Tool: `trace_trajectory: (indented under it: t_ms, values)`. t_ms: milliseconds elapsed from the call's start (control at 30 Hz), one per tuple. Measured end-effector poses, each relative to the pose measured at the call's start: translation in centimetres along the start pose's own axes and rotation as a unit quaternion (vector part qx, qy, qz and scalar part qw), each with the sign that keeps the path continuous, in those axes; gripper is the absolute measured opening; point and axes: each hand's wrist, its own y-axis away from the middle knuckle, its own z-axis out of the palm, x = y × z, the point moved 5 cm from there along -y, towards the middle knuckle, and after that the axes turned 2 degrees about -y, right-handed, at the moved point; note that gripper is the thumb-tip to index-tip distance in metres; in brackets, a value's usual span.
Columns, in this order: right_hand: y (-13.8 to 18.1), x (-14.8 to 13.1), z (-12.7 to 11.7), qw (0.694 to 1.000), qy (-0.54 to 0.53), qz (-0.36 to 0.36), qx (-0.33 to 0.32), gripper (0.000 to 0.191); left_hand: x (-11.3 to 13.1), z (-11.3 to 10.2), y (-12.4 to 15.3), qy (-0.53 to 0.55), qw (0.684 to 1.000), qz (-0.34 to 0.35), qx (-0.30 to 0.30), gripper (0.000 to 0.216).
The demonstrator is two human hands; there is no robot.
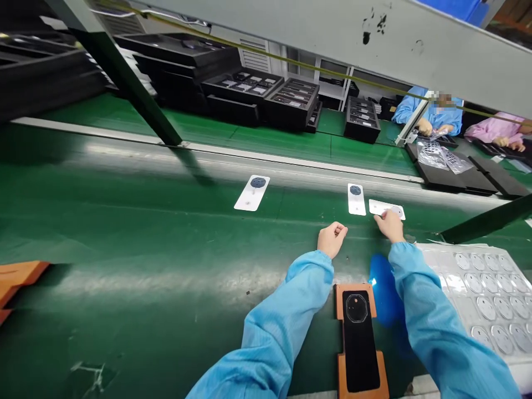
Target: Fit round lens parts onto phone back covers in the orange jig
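My right hand (pixel 389 226) pinches the near edge of a white phone back cover (pixel 379 208), which lies crosswise on the green conveyor belt. Just left of it, a second white back cover (pixel 356 203) with a dark round camera area rests on the belt. My left hand (pixel 331 239) is closed in a loose fist below that cover, and nothing shows in its fingers. Further left lies a third white cover (pixel 251 195). Between my forearms, a black phone-shaped panel (pixel 361 349) with a round camera outline sits in an orange fixture (pixel 341 377).
At right, a white tray (pixel 453 282) holds rows of clear round pieces. Black trays (pixel 291 105) stand beyond the metal rail (pixel 266 158). Slanted posts (pixel 141 100) rise on both sides. Two co-workers (pixel 440 113) handle parts at the far right. Another orange fixture (pixel 20 277) is at left.
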Motion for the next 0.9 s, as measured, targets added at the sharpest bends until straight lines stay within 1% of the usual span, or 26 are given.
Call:
trace_trajectory:
  t_ms: [67,133,167,233,333,400,467,533,600,633,700,733,767,800,833,867,900]
  values:
    - [-0.3,-2.7,2.1,0.999,0.041,-0.031,-0.002,0.037,0.0,-0.1,0.1,-0.012,1.000,0.007,-0.002,0.018]
    - [-0.9,-5.3,4.0,0.997,0.068,-0.044,-0.011,0.048,-0.2,-0.3,0.1,-0.020,1.000,0.010,-0.001,0.019]
    - [-1.2,-6.3,4.8,0.996,0.079,-0.045,-0.016,0.050,-0.4,-0.4,0.1,-0.022,1.000,0.011,0.000,0.019]
    - [-1.7,-7.7,5.5,0.994,0.097,-0.040,-0.029,0.046,-0.7,-0.5,0.0,-0.025,1.000,0.012,0.001,0.021]
    - [-1.9,-8.0,5.3,0.990,0.118,-0.041,-0.059,0.036,-0.9,-0.4,-0.1,-0.031,0.999,0.021,0.004,0.022]
    - [-1.7,-7.8,4.5,0.987,0.130,-0.055,-0.080,0.038,-0.8,-0.3,-0.1,-0.043,0.998,0.033,0.010,0.023]
    - [-1.2,-7.8,3.6,0.982,0.143,-0.081,-0.094,0.040,-0.3,-0.5,-0.1,-0.063,0.997,0.048,0.022,0.024]
    - [-0.3,-8.3,2.8,0.975,0.152,-0.127,-0.098,0.041,0.6,-1.1,-0.1,-0.092,0.993,0.066,0.044,0.022]
    - [1.3,-9.0,2.3,0.966,0.156,-0.187,-0.090,0.038,2.0,-2.2,0.0,-0.119,0.986,0.087,0.073,0.018]
    - [2.5,-9.4,2.1,0.959,0.156,-0.219,-0.084,0.034,2.8,-2.8,0.2,-0.137,0.982,0.100,0.088,0.021]
    - [5.5,-9.5,1.7,0.943,0.159,-0.282,-0.077,0.023,4.8,-4.1,0.7,-0.201,0.963,0.136,0.117,0.045]
    - [7.3,-9.2,1.5,0.933,0.162,-0.312,-0.079,0.019,5.9,-4.6,1.1,-0.264,0.941,0.165,0.131,0.057]
    - [9.1,-8.8,1.1,0.922,0.165,-0.339,-0.086,0.017,6.8,-4.8,1.3,-0.325,0.915,0.194,0.137,0.062]
    - [10.8,-8.1,0.6,0.912,0.168,-0.362,-0.094,0.016,7.5,-4.7,1.4,-0.359,0.897,0.222,0.128,0.061]
    - [12.3,-7.3,-0.2,0.904,0.172,-0.377,-0.100,0.014,7.9,-4.4,1.5,-0.370,0.890,0.248,0.101,0.053]
    - [13.5,-6.2,-1.2,0.901,0.178,-0.382,-0.101,0.013,8.0,-3.6,1.4,-0.361,0.893,0.266,0.045,0.040]
    - [14.4,-4.8,-2.6,0.903,0.187,-0.376,-0.093,0.014,7.8,-2.8,1.4,-0.330,0.905,0.268,-0.013,0.030]
